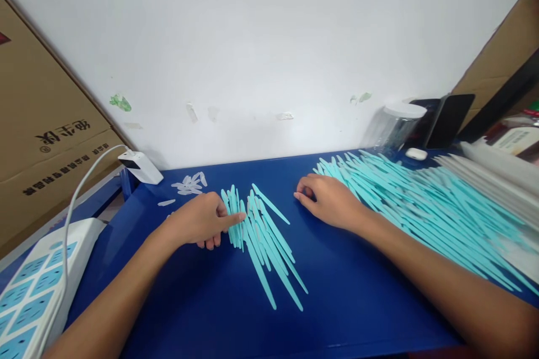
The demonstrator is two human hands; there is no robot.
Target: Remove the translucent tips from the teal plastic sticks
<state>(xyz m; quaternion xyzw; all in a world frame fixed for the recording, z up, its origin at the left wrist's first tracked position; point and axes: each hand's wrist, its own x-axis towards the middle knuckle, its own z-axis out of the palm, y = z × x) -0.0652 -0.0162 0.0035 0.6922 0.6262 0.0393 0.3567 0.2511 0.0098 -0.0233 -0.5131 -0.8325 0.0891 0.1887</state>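
Observation:
A small pile of slim turquoise plastic sticks [269, 235] with narrow blade-like ends lies fanned out on the blue table [337, 297]. At its left side is my left hand [202, 219], fingers curled and thumb stretched across the upper part of the sticks. Whether a stick is caught under those fingers is hidden. My right hand [326, 199] rests to the right of this pile, its thumb and fingers drawn together with nothing visible in them. Right behind it spreads a much larger heap of the same turquoise sticks [404, 202], partly covered by my right forearm.
Small clear plastic pieces [189, 184] lie beyond my left hand. At left are a white charger [141, 167], a power strip [42, 280] and a cardboard box [54, 140]. A lidded clear jar [396, 126], a dark phone [450, 120] and a white earbud case [416, 153] stand back right.

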